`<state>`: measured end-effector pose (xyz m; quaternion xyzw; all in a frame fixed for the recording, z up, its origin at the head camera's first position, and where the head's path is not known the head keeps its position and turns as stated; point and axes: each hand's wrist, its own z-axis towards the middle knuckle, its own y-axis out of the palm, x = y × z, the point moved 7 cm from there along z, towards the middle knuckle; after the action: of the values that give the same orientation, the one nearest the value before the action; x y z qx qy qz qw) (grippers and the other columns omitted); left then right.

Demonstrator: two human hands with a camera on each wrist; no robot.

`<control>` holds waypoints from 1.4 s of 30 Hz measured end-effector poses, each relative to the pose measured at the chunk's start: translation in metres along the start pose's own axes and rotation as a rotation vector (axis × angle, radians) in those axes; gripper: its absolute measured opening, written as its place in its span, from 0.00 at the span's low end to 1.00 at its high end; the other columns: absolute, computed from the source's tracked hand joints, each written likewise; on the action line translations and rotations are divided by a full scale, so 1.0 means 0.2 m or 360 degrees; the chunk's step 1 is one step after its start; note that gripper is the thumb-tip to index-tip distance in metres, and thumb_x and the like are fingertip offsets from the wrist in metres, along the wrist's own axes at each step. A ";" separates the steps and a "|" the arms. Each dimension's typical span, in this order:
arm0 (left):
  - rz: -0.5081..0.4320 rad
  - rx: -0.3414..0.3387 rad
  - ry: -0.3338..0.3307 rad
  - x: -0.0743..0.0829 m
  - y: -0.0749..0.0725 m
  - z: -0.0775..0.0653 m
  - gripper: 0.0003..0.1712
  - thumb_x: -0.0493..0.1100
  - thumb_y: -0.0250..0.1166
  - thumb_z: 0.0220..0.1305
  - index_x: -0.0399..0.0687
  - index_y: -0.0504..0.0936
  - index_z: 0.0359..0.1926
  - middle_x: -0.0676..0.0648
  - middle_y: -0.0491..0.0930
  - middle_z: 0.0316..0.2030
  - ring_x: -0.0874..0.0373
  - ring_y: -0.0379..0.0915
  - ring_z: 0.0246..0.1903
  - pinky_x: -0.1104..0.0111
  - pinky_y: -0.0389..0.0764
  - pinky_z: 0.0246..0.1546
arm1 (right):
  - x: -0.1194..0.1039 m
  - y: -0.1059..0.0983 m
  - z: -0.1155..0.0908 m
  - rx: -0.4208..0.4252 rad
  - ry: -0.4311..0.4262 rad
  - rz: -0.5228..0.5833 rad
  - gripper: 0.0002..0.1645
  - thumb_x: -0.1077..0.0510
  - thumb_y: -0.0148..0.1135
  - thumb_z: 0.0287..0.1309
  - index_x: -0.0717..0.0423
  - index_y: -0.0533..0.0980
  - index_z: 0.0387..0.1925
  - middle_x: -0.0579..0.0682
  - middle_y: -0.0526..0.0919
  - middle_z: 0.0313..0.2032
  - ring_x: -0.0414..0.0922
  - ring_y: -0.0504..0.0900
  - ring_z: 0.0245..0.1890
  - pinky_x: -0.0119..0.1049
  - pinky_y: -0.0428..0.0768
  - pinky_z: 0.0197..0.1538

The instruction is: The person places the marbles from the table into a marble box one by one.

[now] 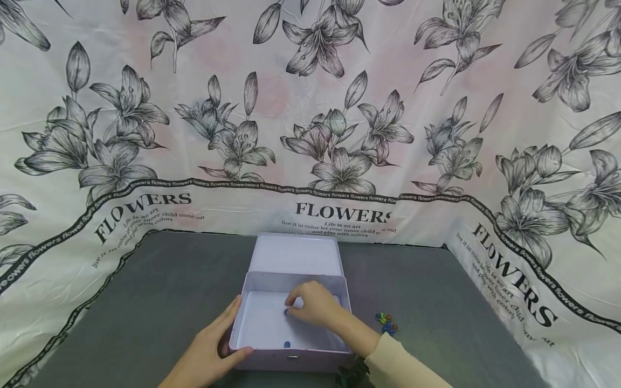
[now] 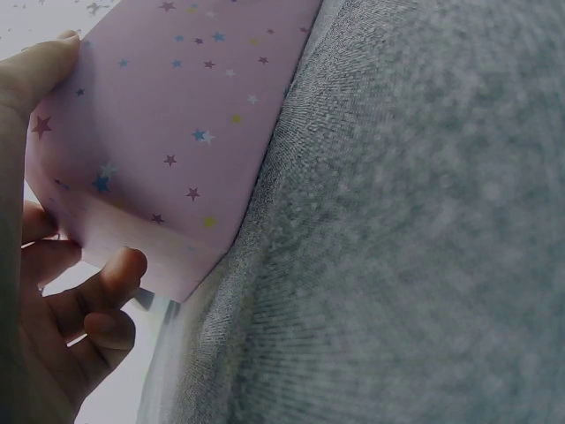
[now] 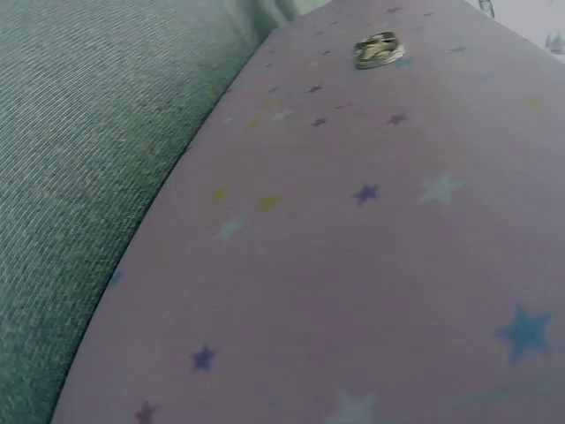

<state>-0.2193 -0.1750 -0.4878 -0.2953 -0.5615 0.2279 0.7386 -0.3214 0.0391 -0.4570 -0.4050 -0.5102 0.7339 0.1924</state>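
A pink tin box [image 1: 291, 360], printed with small stars, stands with its lid raised at the back and a white interior. My left hand [image 1: 208, 345] grips its front left corner, thumb on the front rim and fingers along the left side. Inside the box, my right hand [image 1: 315, 304] pinches a small dark blue marble [image 1: 286, 311], mostly hidden by the fingertips. Nearer the front wall, a blue marble [image 1: 287, 344] lies on the box floor. The right wrist view shows the starred wall and its metal clasp [image 3: 379, 50], but no hand.
To the right of the box, several coloured marbles [image 1: 386, 325] lie in a loose cluster on the grey tabletop [image 1: 165, 285]. The open lid [image 1: 296, 256] leans back toward a flower-printed cloth [image 1: 339, 218] that encloses the table. A dark strap [image 1: 353, 373] shows below the right forearm.
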 end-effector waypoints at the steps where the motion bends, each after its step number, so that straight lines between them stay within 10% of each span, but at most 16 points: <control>1: -0.0003 -0.0006 -0.0003 0.00 0.00 0.00 0.61 0.70 0.74 0.61 0.55 0.56 0.85 0.48 0.56 0.82 0.48 0.60 0.78 0.44 0.71 0.70 | 0.00 0.00 0.00 0.0006 0.0007 0.0014 0.06 0.59 0.78 0.58 0.49 0.92 0.38 0.40 0.92 0.38 0.41 0.89 0.46 0.39 0.85 0.50; 17: -0.0026 -0.0007 0.0010 0.00 0.01 0.01 0.61 0.69 0.75 0.60 0.54 0.56 0.85 0.48 0.56 0.82 0.49 0.59 0.78 0.46 0.71 0.71 | 0.02 -0.15 -0.05 0.0300 -0.0011 0.0372 0.08 0.62 0.77 0.60 0.56 0.91 0.42 0.48 0.93 0.42 0.30 0.68 0.17 0.27 0.72 0.23; 32: -0.0016 -0.0006 -0.0010 -0.01 0.00 0.01 0.62 0.69 0.75 0.60 0.54 0.55 0.85 0.48 0.56 0.82 0.51 0.57 0.78 0.45 0.70 0.72 | 0.13 -0.30 -0.20 0.0529 0.0077 0.0451 0.09 0.62 0.78 0.60 0.55 0.91 0.43 0.47 0.92 0.42 0.31 0.66 0.15 0.27 0.68 0.19; 42: -0.0014 -0.0016 -0.0010 -0.01 0.01 0.01 0.61 0.69 0.75 0.60 0.54 0.56 0.85 0.48 0.56 0.82 0.49 0.58 0.78 0.43 0.71 0.71 | 0.29 -0.41 -0.33 0.0674 0.0201 0.0444 0.10 0.64 0.80 0.57 0.53 0.91 0.41 0.42 0.84 0.24 0.31 0.64 0.15 0.27 0.66 0.20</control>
<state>-0.2208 -0.1751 -0.4896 -0.2958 -0.5663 0.2228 0.7364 -0.3150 0.1521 -0.4164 -0.4673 -0.2715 0.8170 0.2012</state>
